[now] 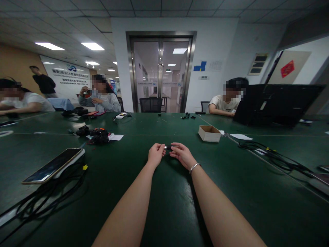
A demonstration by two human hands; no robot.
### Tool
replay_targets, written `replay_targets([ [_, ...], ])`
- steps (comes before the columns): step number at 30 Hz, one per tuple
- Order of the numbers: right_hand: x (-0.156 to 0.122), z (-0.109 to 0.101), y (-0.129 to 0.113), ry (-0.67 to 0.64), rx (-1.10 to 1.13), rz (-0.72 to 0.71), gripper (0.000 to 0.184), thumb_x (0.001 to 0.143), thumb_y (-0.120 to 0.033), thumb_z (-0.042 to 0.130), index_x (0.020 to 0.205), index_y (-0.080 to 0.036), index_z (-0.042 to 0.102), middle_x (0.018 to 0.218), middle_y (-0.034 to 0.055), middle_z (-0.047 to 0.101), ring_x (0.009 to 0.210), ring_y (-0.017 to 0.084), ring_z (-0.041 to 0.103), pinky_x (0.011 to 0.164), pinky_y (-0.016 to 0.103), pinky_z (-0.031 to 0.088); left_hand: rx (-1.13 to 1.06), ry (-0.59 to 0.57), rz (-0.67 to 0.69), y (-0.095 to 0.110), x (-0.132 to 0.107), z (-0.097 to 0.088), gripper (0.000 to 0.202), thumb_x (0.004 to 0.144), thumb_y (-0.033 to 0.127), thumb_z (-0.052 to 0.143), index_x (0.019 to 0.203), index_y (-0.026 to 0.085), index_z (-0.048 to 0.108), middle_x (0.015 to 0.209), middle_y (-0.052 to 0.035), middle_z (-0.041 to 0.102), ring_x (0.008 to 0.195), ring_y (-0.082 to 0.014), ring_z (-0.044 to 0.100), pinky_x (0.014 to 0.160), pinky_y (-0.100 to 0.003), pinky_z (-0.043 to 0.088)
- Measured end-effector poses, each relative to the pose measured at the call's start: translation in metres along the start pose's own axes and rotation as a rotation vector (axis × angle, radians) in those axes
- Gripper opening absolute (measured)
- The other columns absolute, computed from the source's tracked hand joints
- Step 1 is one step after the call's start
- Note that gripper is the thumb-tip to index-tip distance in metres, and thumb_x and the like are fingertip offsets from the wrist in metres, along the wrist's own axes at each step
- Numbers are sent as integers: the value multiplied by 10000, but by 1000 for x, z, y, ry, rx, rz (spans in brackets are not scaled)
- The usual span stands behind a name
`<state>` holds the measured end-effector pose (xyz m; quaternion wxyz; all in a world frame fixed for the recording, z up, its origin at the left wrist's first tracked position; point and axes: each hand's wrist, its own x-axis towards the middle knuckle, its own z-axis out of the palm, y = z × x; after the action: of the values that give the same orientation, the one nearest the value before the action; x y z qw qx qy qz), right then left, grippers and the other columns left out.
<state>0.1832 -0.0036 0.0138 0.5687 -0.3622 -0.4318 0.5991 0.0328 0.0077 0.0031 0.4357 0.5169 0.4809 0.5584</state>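
Note:
Both my arms reach out over a dark green table (164, 206). My left hand (156, 154) and my right hand (181, 154) meet in front of me, fingers pinched together on a small dark part (168, 147) held between them just above the table. A thin bracelet circles my right wrist. What the part is I cannot make out.
A small open cardboard box (209, 133) stands beyond my right hand. A phone (53, 165) on a white block with black cables lies at left, a heap of small dark parts (99, 136) behind it. Cables (275, 157) run at right. Other people sit around the table, one behind a laptop (277, 103).

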Motion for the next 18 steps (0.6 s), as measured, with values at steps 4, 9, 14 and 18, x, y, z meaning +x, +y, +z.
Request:
replay_targets([
  [4,-1,-1,-2,-13,-3,6,225,710,-134,746,918,-167,666,693,-3,648,616,118,666,600,224,586,46,8,-12,3,-2,0,208,859,328,573,773,139,588,606,-17,610,522,-103,563,498,-207,432],
  [9,-2,-1,-2,-13,-5,4,223,714,-127,741,920,-165,665,685,-2,650,621,120,667,600,226,587,28,5,8,1,-2,0,208,842,346,591,786,145,583,615,-11,607,542,-103,569,505,-199,429],
  [14,-2,-1,-2,-9,-11,2,225,710,-140,754,915,-165,664,712,7,653,629,124,670,602,228,587,38,13,33,-4,0,-2,271,834,418,587,792,151,576,643,-19,617,557,-108,573,508,-203,429],
  [18,-2,-1,-2,-19,-15,0,241,706,-149,760,927,-164,663,723,6,652,635,123,672,606,228,590,66,21,36,-4,0,-2,299,838,446,569,779,153,569,644,-24,618,554,-112,570,513,-214,433],
])
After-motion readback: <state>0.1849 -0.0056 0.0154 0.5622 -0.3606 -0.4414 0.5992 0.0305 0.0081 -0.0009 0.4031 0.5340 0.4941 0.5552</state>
